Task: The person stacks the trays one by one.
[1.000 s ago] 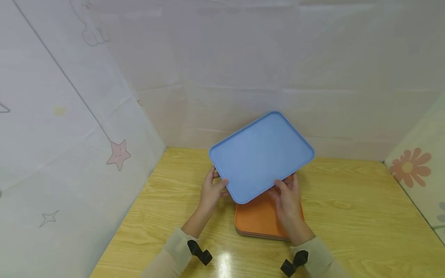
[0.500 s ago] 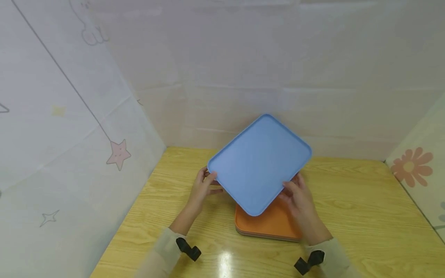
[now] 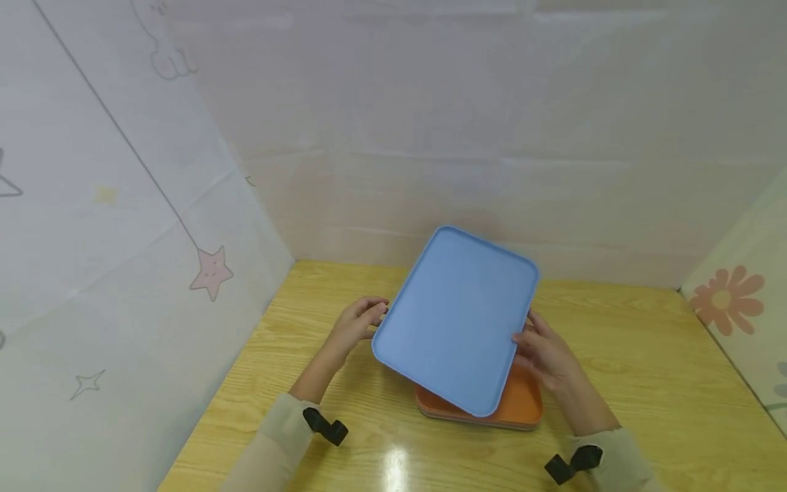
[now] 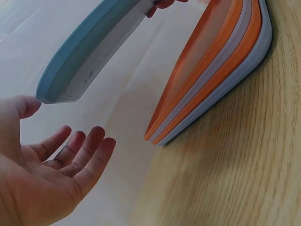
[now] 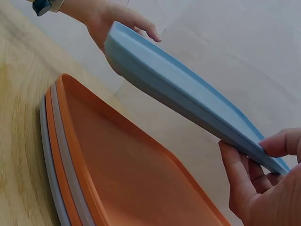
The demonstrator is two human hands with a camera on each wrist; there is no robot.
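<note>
A blue rectangular tray [image 3: 458, 318] is held raised and tilted over a stack of trays, its inner face toward the head camera. My right hand [image 3: 550, 352] pinches its right edge, thumb on the inner side and fingers underneath, as the right wrist view shows. At the opposite edge my left hand [image 3: 359, 324] has its fingers loosely spread; in the left wrist view the thumb tip is right at the rim of the blue tray [image 4: 70, 66]. An orange tray [image 3: 522, 396] tops the stack, partly hidden by the blue one.
Below the top orange tray [image 5: 127, 160], several grey and orange trays are neatly nested on the wooden table [image 3: 627, 369]. A pale cloth wall [image 3: 467, 137] rises close behind, and a printed side wall [image 3: 123, 287] stands at the left.
The blue tray has turned counterclockwise and come lower and nearer. My left hand has loosened from its edge and shifted left. My right hand has moved right, keeping its pinch.
</note>
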